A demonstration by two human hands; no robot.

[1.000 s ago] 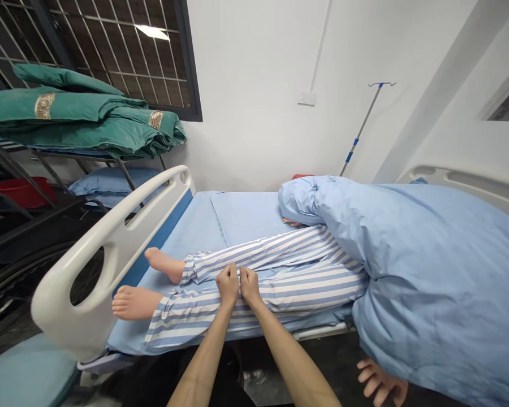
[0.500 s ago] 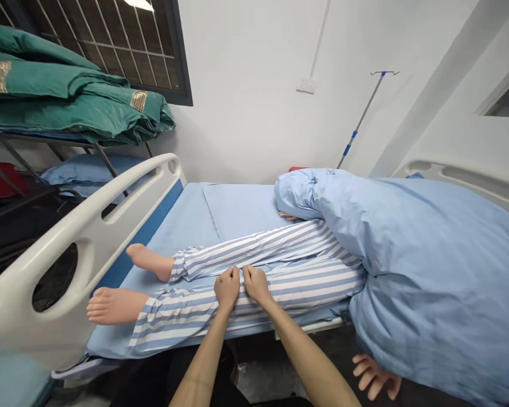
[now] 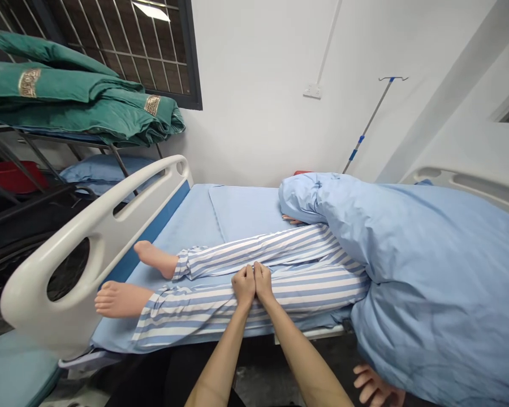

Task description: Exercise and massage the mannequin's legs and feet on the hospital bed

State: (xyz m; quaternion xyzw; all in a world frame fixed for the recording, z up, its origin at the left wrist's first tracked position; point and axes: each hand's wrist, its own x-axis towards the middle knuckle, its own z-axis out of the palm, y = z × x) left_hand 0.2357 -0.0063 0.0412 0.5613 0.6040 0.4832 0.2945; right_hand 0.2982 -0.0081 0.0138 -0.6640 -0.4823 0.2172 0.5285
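A figure lies on a hospital bed (image 3: 186,254) in blue-and-white striped pyjamas, its bare feet toward me; the feet look like a mannequin's. Its upper body is hidden under a light blue quilt (image 3: 428,282). My left hand (image 3: 243,286) and my right hand (image 3: 263,282) sit side by side, fingers curled on the striped trouser leg (image 3: 195,311) nearest me. Both seem to pinch the cloth. At the lower right, a co-worker's hand (image 3: 375,385) shows below the quilt's edge.
A white bed footboard (image 3: 55,271) stands at the left, past the feet. Behind it, a metal rack holds folded green quilts (image 3: 80,107), a blue pillow (image 3: 106,172) and a red basin (image 3: 12,176). An IV pole (image 3: 371,118) rises beyond the bed, against the wall.
Both my hands have moved a little along the trouser leg, away from the foot and toward the quilt, and now sit closer together. The camera view has shifted slightly.
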